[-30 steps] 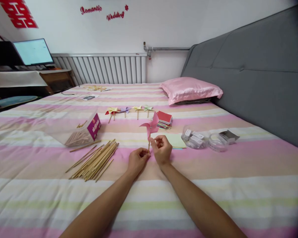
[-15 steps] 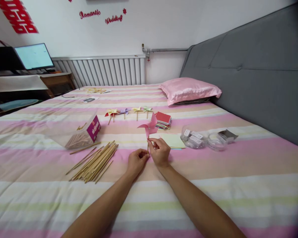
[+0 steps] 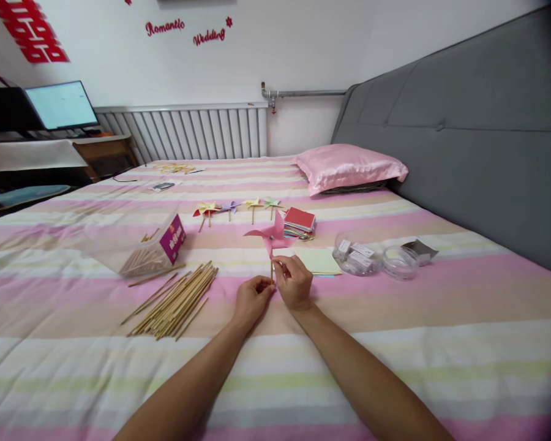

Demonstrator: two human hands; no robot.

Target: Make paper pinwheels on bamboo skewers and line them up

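A pink paper pinwheel (image 3: pixel 272 235) on a thin wooden stick stands upright in front of me, its blades spread. My left hand (image 3: pixel 253 299) pinches the lower end of the stick, close to the bedspread. Higher up, just under the blades, the fingers of my right hand (image 3: pixel 294 280) are closed at the same stick; whether they grip it firmly is hard to see. Behind the pinwheel lies a stack of coloured paper squares (image 3: pixel 300 222), red on top. Pale paper sheets (image 3: pixel 320 261) rest beyond my right hand.
Loose wooden sticks (image 3: pixel 179 303) lie to the left, beside a clear plastic box (image 3: pixel 138 248) holding more sticks. Several finished pinwheels (image 3: pixel 230 207) lie farther back. Round clear containers (image 3: pixel 356 256) sit at right. A pink pillow (image 3: pixel 351 168) rests near the grey headboard (image 3: pixel 463 141).
The pinwheel's blades have turned, and its centre now faces me more. Both hands stay in nearly the same place on the stick.
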